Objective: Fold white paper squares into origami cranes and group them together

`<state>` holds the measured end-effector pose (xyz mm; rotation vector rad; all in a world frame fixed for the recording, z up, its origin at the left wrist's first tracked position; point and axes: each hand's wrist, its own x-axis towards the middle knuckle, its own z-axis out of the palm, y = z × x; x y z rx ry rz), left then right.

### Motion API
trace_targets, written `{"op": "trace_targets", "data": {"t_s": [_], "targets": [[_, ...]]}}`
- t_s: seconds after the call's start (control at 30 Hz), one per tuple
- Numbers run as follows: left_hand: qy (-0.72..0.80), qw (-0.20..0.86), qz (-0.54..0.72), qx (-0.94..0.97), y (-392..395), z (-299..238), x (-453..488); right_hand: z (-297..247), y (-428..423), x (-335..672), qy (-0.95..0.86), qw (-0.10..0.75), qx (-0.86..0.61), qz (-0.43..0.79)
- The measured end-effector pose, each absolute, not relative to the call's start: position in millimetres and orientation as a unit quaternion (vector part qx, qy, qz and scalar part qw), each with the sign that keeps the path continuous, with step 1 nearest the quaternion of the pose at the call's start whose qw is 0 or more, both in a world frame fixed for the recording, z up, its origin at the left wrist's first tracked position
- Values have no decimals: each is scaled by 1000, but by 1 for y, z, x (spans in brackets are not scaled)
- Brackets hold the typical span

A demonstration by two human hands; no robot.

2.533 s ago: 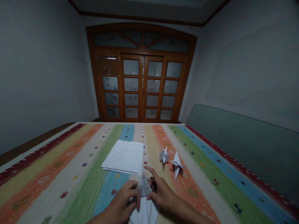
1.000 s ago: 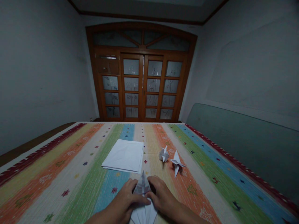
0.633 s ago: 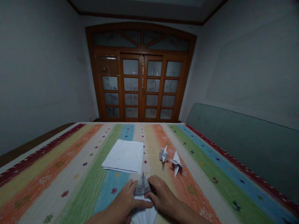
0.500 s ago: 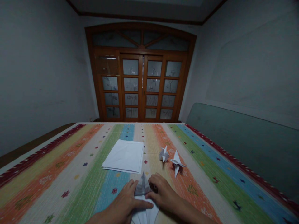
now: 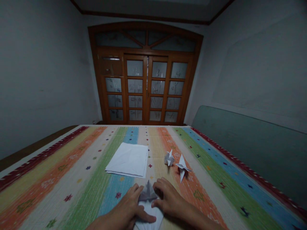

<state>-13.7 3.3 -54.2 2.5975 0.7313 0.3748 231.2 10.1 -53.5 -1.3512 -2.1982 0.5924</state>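
The thumb of the left hand (image 5: pixel 128 204) had shifted nearer across the folded paper (image 5: pixel 150 210) since the earlier frame, and the paper's raised grey flap (image 5: pixel 146 194) had spread wider. The paper lay at the near middle of the striped tabletop (image 5: pixel 92 188), between both hands. The right hand (image 5: pixel 170 197) pinched its right edge; whether the left grip pinched it, one could not tell. Beyond stood a white paper stack (image 5: pixel 128 159), left, and two paper figures, a smaller one (image 5: pixel 169 158) and a pointed one (image 5: pixel 182 167), right.

- I can read no text, label, brand, number or sign from here.
- The marks on the tablecloth (image 5: pixel 81 204) and door panes (image 5: pixel 135 85) show me no lettering.
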Motion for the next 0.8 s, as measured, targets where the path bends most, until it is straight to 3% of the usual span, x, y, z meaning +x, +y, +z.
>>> {"op": "trace_targets", "data": {"t_s": [0.6, 0.8], "targets": [[242, 197, 124, 942, -1, -20, -3, -54, 11, 233, -838, 340, -377, 202], [228, 189, 122, 947, 0, -19, -2, -59, 9, 232, -846, 325, -379, 187]]}}
